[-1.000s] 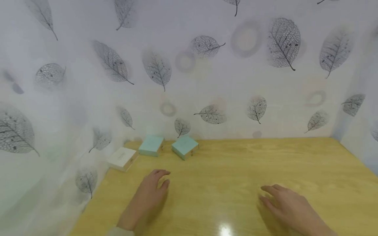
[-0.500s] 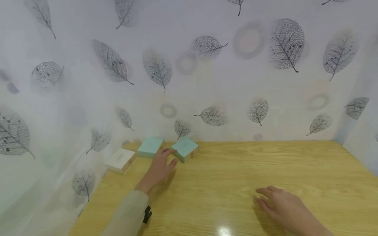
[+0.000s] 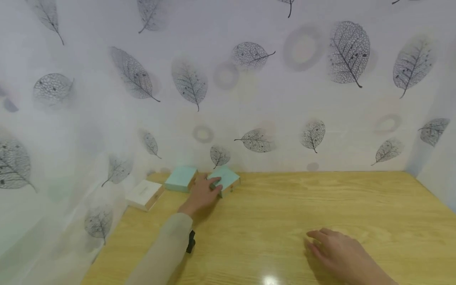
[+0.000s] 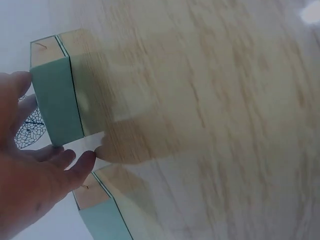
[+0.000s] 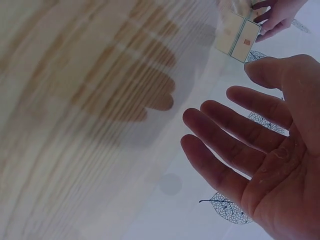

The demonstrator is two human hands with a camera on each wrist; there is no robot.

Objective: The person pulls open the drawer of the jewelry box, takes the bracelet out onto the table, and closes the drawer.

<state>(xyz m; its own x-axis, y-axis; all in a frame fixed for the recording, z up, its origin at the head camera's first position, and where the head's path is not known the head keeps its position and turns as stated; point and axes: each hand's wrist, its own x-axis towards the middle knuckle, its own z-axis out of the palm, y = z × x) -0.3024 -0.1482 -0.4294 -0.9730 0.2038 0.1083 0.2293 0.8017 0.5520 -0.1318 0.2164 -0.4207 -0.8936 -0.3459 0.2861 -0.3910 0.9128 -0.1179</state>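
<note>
My left hand (image 3: 202, 194) reaches over the near left side of a mint-green box (image 3: 228, 177) with tan sides, at the back of the table. In the left wrist view its fingers spread about that box (image 4: 57, 102), one fingertip right at its edge and the thumb standing off from it. A second mint-green box (image 3: 181, 177) lies just left of the hand. My right hand (image 3: 336, 251) hovers low over the table's right half, fingers relaxed and apart; the right wrist view shows its palm (image 5: 295, 185) holding nothing.
A white box (image 3: 144, 194) with a tan side lies at the table's left edge. The yellow wood-grain table (image 3: 270, 221) meets a pale, leaf-printed wall covering (image 3: 249, 103) at the back and left.
My left hand has moved forward and to the right, from the near left of the table to the right-hand mint-green box. The right hand has shifted only slightly. The boxes stay in place.
</note>
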